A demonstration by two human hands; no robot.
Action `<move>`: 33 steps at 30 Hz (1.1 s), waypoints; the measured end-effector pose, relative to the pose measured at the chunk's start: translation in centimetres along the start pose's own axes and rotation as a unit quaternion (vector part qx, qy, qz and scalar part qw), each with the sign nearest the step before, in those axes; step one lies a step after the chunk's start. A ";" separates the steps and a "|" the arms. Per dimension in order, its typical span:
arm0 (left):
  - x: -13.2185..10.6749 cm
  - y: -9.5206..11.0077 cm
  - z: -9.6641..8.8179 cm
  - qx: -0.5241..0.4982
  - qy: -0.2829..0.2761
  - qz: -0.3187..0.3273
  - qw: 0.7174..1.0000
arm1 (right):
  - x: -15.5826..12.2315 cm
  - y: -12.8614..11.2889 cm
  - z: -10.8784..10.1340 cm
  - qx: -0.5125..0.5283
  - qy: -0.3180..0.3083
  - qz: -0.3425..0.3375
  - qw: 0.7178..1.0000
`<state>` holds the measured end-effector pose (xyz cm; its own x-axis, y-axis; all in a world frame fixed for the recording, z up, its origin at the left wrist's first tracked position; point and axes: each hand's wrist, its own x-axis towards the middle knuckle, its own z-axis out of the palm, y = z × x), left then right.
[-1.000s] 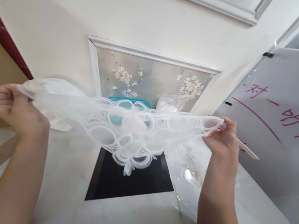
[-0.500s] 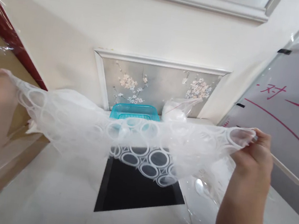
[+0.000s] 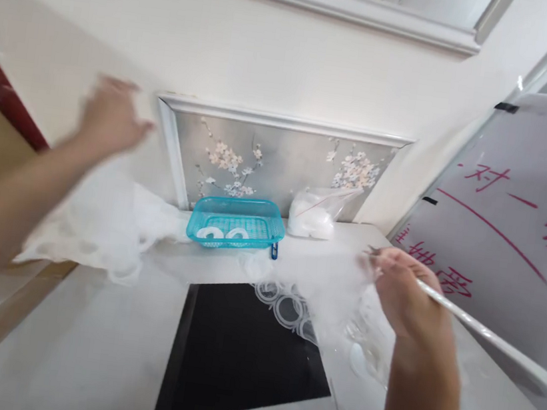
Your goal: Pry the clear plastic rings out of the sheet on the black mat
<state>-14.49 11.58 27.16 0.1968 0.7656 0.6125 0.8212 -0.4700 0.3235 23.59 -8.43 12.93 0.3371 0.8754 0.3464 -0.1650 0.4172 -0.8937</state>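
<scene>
My left hand [image 3: 113,118] is raised in front of the wall at the upper left, blurred by motion, with its fingers stretched out and nothing in them. Below its forearm, a sheer white lace cloth [image 3: 93,228] with ring patterns lies bunched on the white table and trails right across the table to my right hand [image 3: 400,296]. That hand grips a thin white stick [image 3: 483,333] pointing right, and the cloth's blurred edge sits at its fingers.
A turquoise basket [image 3: 259,235] with white rings inside stands at the back against a flowered wall panel. A blue clip [image 3: 274,252] hangs at its front. A clear bag of white stuff [image 3: 312,213] sits beside it. A black inset panel [image 3: 243,356] fills the table's middle. A whiteboard [image 3: 518,217] with red writing leans on the right.
The cloth was stretched taut between both hands. My left hand has let go and swung upward, and the cloth has dropped onto the table. My right hand has lowered.
</scene>
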 end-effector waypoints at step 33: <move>-23.1 11.4 9.8 -0.431 -0.571 0.186 0.674 | -2.8 -3.4 6.2 0.291 -0.264 0.241 0.888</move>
<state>-4.43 -7.15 9.58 0.9908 0.1322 -0.0277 0.0823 -0.4276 0.9002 17.40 -10.82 16.80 -0.3576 0.9150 0.1867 -0.6743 -0.1147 -0.7295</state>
